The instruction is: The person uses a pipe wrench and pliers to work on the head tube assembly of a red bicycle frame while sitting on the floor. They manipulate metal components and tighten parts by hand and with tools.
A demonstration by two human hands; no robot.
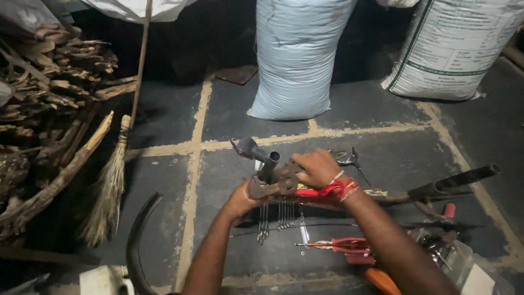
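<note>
both hands on a rusty red-handled pipe wrench (284, 186) clamped on a short dark metal pipe (261, 158): right hand (316, 166) on top, left hand (240, 199) beneath. chrome spanners (275, 218) lie just below the wrench; pale woven sack (297, 60) stands beyond it.

This looks like a rough storeroom used as a workshop. The stone-slab floor (164, 114) holds scattered wrenches (273, 218) at lower centre, stacked firewood (54, 82) and a broom (109, 186) at left, and bulging woven sacks (297, 54) along the top.
</note>
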